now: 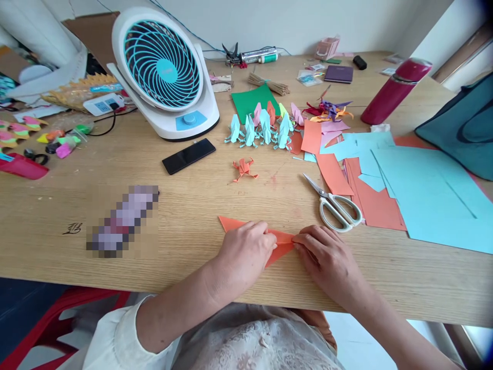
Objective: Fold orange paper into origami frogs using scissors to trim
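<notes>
A folded sheet of orange paper (284, 237) lies on the wooden table close to its front edge, a pointed corner reaching out to the left. My left hand (249, 246) is closed over its middle, fingers curled and pressing on a fold. At the paper's right tip, my right hand (321, 254) pinches the point between thumb and fingers. Part of the sheet is hidden beneath my left hand. Beyond the hands sits a small orange origami figure (243, 168) with spread legs. White-handled scissors (339, 209) rest just past my right hand, blades slightly apart.
Several light-blue origami figures (265, 128) stand farther back. Blue paper sheets (442, 195) and orange paper pieces (375, 203) overlap at the right. A white fan (165, 72), a black phone (188, 155), a magenta bottle (396, 91) and a teal bag (462, 128) surround the work area.
</notes>
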Available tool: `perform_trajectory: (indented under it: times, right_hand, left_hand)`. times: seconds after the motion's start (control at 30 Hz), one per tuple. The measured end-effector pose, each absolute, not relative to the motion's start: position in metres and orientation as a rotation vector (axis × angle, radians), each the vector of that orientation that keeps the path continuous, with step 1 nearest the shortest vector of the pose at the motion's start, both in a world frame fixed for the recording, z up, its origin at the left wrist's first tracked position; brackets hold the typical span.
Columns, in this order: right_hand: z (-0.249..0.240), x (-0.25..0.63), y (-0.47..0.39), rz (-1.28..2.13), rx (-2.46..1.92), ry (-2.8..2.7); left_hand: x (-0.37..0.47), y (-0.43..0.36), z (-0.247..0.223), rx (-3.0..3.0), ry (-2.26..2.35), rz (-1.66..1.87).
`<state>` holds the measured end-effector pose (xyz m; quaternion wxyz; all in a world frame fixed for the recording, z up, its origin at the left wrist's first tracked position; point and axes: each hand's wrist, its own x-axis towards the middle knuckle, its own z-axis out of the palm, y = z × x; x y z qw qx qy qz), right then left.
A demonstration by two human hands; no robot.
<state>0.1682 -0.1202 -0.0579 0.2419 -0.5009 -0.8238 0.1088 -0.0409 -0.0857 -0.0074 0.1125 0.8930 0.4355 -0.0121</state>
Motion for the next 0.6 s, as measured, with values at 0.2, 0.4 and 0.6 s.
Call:
perform_trajectory:
  times: [0.2, 0.4, 0.6]
  right_hand:
    - [-0.056, 0.166, -0.115, 0.367, -1.42, -2.201]
    - [-0.05, 0.163, -0.103, 0.519, -1.505, -2.142]
    - [-0.047, 0.161, -0.101, 0.615, -1.621, -2.104]
  left_hand:
    - [-0.044, -0.067, 0.001, 2.47, 1.286, 0.022]
    - [-0.054, -0.054, 0.003, 2.313, 1.289, 0.067]
    - [-0.069, -0.052, 0.007, 2.216, 1.381, 0.048]
